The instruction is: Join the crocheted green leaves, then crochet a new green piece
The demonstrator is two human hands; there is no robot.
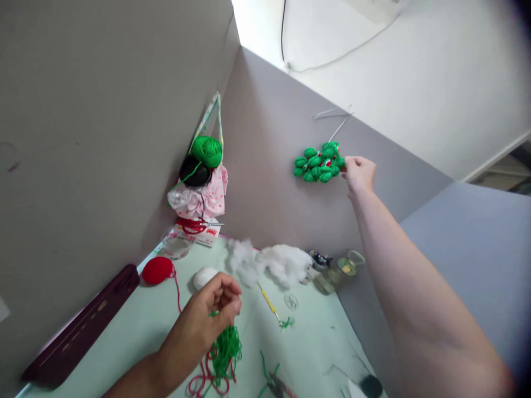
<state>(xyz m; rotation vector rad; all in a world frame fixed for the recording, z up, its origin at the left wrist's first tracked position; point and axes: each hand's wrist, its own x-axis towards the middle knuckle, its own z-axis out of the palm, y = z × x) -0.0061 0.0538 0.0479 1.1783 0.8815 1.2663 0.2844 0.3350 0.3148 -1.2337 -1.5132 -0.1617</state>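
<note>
My right hand (359,173) is raised to the grey partition wall and pinches the right end of a green crocheted bunch (318,164) of small pods with red and white bits. That bunch sits against the wall, below thin white wires (334,114). Low over the pale green table (136,337), my left hand (211,309) has its fingers closed on a strand of green yarn, and a loose tangle of green yarn (226,348) hangs under it. Red yarn loops (203,381) lie beside the tangle.
A pink bag (201,196) with green and black yarn balls hangs in the corner. A red yarn ball (157,270), a white ball (204,276), white stuffing (274,262), a yellow crochet hook (269,304), glass bottles (338,271) and a dark long case (83,326) are on the table.
</note>
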